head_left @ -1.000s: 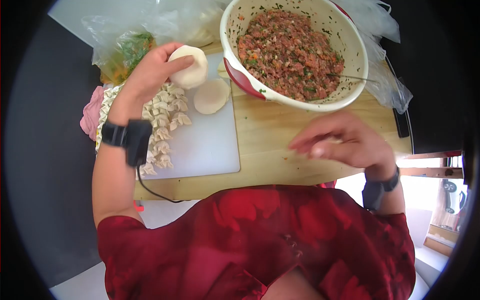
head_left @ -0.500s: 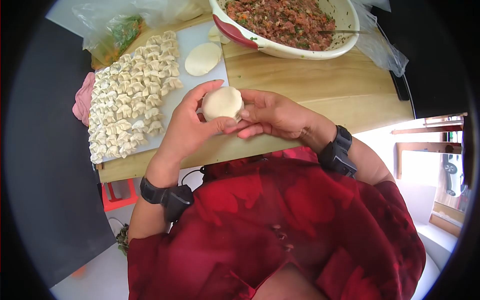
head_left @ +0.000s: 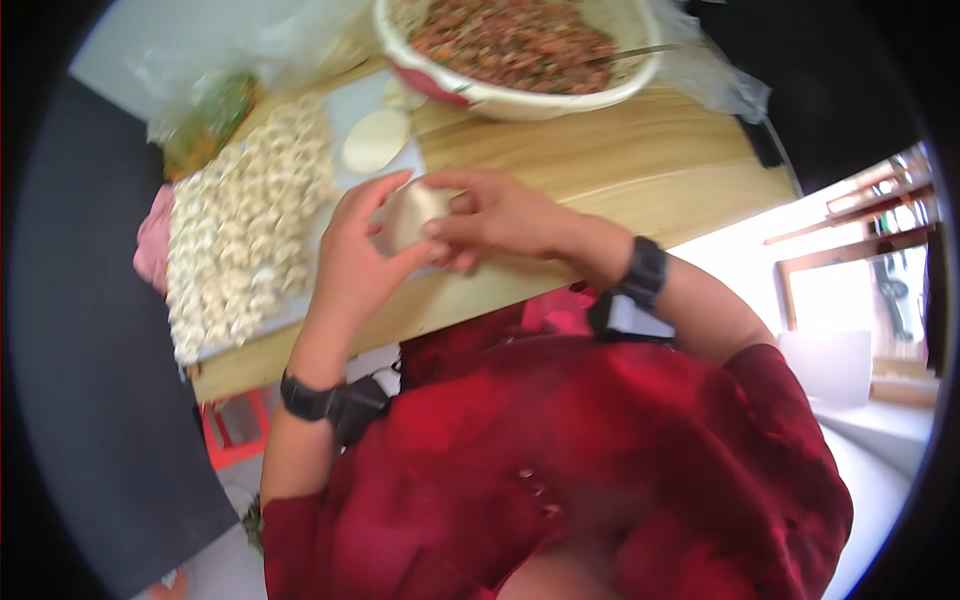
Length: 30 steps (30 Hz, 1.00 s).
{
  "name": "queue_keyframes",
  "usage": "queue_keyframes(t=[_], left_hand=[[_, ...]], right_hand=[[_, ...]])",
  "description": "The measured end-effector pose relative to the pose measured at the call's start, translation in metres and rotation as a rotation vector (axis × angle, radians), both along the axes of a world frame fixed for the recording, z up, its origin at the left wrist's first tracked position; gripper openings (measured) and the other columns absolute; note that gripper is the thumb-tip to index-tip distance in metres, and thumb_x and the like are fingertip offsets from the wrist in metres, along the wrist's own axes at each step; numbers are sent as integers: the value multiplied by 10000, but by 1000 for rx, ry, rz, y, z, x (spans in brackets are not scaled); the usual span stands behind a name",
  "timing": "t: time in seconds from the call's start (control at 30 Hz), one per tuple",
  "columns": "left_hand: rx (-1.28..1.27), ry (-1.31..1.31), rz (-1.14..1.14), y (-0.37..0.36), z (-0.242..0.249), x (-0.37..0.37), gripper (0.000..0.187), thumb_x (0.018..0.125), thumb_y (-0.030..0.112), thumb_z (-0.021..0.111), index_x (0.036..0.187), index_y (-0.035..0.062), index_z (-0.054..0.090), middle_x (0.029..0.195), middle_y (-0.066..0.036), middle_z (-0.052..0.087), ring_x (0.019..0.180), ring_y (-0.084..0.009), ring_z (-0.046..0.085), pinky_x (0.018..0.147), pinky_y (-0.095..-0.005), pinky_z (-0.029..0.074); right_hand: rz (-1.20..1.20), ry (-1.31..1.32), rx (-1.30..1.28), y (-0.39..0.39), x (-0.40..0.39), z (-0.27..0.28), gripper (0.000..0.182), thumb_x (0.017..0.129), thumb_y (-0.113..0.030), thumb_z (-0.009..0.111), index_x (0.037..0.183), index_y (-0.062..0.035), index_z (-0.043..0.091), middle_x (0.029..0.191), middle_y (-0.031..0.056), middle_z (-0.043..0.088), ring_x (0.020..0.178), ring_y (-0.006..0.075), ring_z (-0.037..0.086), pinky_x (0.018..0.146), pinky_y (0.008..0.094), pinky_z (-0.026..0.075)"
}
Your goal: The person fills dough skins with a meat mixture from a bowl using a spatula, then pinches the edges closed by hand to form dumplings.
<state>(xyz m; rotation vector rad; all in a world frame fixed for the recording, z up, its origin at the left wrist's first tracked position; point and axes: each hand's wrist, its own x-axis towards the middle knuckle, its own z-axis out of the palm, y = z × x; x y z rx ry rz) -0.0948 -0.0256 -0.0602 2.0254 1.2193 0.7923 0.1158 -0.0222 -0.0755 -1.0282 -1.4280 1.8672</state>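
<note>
Between my two hands, over the front part of the table, is a stack of round dumpling wrappers [head_left: 412,215], tilted partly on edge. My left hand [head_left: 362,240] curves round its left side, with the thumb below and a finger above. From the right, my right hand [head_left: 495,215] grips the stack's edge with bent fingers. Motion blur hides exactly where each fingertip presses. Beyond the hands, a loose pale wrapper [head_left: 376,141] lies flat on the white board [head_left: 350,103]. Rows of folded dumplings [head_left: 245,215] cover the board's left side.
A large white bowl [head_left: 520,107] of minced filling [head_left: 510,45] stands at the back, a utensil handle leaning on its rim. Plastic bags [head_left: 715,85] lie behind and beside it. A pink cloth [head_left: 153,240] hangs at the left edge of the wooden table [head_left: 700,165].
The stack of wrappers has turned from face-up to more on its edge, and my right fingers have moved over its side. The whole view has shifted and tilted slightly.
</note>
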Motion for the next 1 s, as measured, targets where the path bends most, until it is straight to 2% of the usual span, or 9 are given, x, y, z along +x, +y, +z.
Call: queue_keyframes(t=[0.13, 0.37, 0.47, 0.6, 0.73, 0.8, 0.83, 0.9, 1.0], left_hand=[[118, 66, -31, 3, -4, 8, 768, 671, 161, 843, 1362, 107, 514, 1328, -108, 557, 1249, -294, 515, 1004, -417, 454], [217, 314, 60, 5, -6, 17, 764, 678, 105, 810, 1374, 110, 497, 1273, -165, 542, 1199, -352, 501, 1016, -425, 422], [297, 345, 122, 11, -7, 10, 748, 671, 105, 822, 1354, 102, 516, 1241, -170, 538, 1163, -362, 510, 1012, -440, 421], [307, 336, 153, 11, -5, 5, 750, 647, 108, 848, 1329, 77, 536, 1254, -174, 533, 1174, -369, 507, 1013, -448, 422], [303, 321, 124, 8, -6, -3, 733, 659, 19, 814, 1338, 52, 540, 1304, -167, 530, 1213, -339, 520, 1021, -417, 441], [300, 298, 105, 9, -11, -8, 717, 665, -1, 805, 1332, 49, 546, 1309, -162, 526, 1212, -326, 527, 1000, -412, 465], [270, 255, 119, 10, -14, -9, 703, 661, 18, 812, 1314, 45, 552, 1288, -157, 535, 1197, -328, 532, 983, -413, 467], [243, 211, 133, 8, -16, -10, 690, 658, 38, 820, 1296, 41, 558, 1268, -153, 544, 1181, -331, 536, 965, -414, 469], [179, 157, 180, 8, -16, -11, 650, 678, 22, 804, 1284, 44, 569, 1289, -149, 538, 1181, -307, 548, 890, -378, 510]], right_hand=[[8, 0, 121, 14, -6, -3, 416, 922, -154, 667, 1302, -14, 570, 999, 52, 660, 820, 101, 630, 727, 262, 547], [-49, 322, 59, 20, 0, -37, 474, 943, -130, 621, 1378, -3, 484, 1150, 79, 644, 959, 120, 616, 801, 285, 542], [-107, 138, 122, 9, 36, -24, 327, 923, -180, 643, 1191, 6, 631, 1016, 97, 695, 859, 171, 664, 769, 322, 549], [-46, -610, 493, 2, 123, -5, 266, 871, -260, 662, 1048, -70, 721, 869, 130, 719, 771, 226, 691, 767, 360, 543], [-738, -1177, 821, 21, 222, -15, 242, 831, -184, 646, 1043, -89, 715, 941, 168, 703, 914, 368, 657, 857, 453, 515], [-954, -1489, 1183, 40, 279, -28, 214, 815, -156, 641, 1004, -76, 704, 1017, 142, 692, 950, 333, 644, 862, 433, 511], [-960, -1490, 1182, 41, 291, -24, 214, 815, -156, 641, 1004, -76, 704, 1017, 142, 692, 950, 333, 644, 862, 433, 511], [-658, -1808, 562, 41, 307, -17, 286, 796, -112, 621, 1077, -104, 675, 1069, 135, 678, 1081, 385, 579, 963, 447, 457], [-600, -1642, 648, 28, 282, -16, 200, 795, -103, 590, 968, -80, 688, 965, 140, 701, 973, 381, 632, 874, 465, 496]])
